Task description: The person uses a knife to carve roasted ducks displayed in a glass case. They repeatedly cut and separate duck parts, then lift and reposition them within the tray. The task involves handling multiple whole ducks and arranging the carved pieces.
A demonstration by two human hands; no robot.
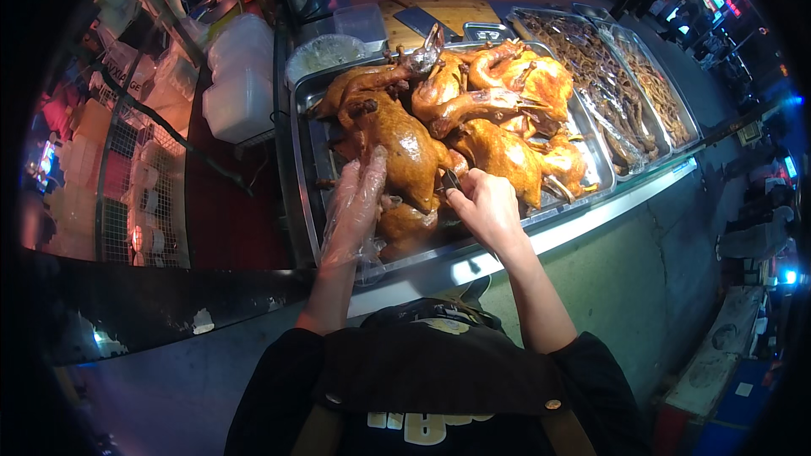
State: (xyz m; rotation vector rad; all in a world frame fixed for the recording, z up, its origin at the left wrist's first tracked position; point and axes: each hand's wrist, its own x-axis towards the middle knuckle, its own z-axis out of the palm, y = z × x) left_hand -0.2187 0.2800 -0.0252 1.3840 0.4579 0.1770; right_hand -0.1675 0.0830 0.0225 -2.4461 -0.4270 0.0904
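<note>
One left hand (356,201), plastic-gloved, opened out against one roast bird (399,145); one right hand (490,204) gripping one dark tool (451,179).

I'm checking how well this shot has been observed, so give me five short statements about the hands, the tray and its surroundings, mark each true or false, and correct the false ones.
1. The left hand wears a clear plastic glove. True.
2. The right hand is gloved too. False: the right hand is bare, with a small dark object at its fingertips.
3. A cleaver lies on the wooden cutting board beyond the metal tray. True.
4. The metal tray holds a single bird. False: several glossy cooked birds are heaped in it.
5. The stacked plastic containers stand right of the metal tray. False: they are left of it.
</note>
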